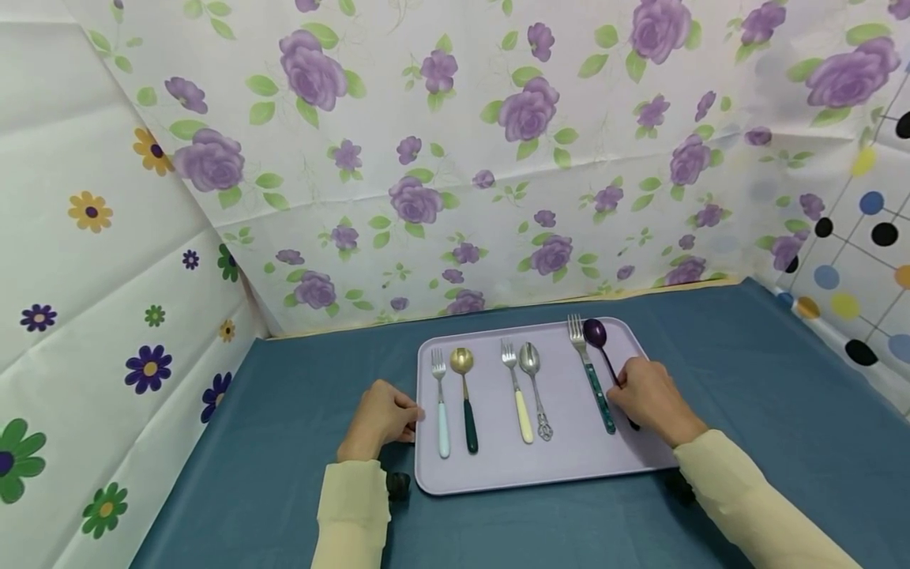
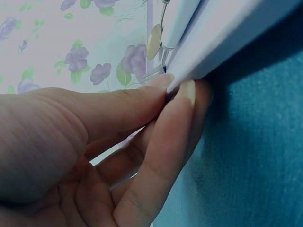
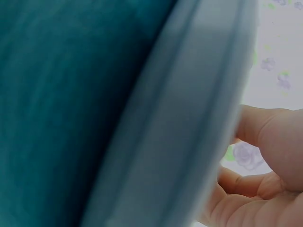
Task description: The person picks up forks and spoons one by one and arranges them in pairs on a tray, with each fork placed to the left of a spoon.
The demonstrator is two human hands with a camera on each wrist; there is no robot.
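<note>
On a lilac tray [image 1: 498,470] lie three fork-and-spoon pairs. My left hand [image 1: 384,415] grips the tray's left rim; the left wrist view shows thumb [image 2: 142,97] and fingers pinching that edge. Nearest to it is a fork with a pale blue handle [image 1: 444,431], beside a gold spoon with a dark green handle [image 1: 470,427]. In the middle are a cream-handled fork [image 1: 524,415] and a silver spoon [image 1: 529,359]. My right hand [image 1: 654,399] pinches the handle of a dark purple spoon [image 1: 595,333], right of a green-handled fork [image 1: 599,395]. Its fingertips are hidden behind the rim in the right wrist view.
The tray stands on a blue-grey cloth [image 1: 284,474]. Behind it rises a sheet with purple roses [image 1: 415,201]. A daisy-patterned sheet [image 1: 85,316] hangs at the left, and a dotted one [image 1: 853,269] at the right.
</note>
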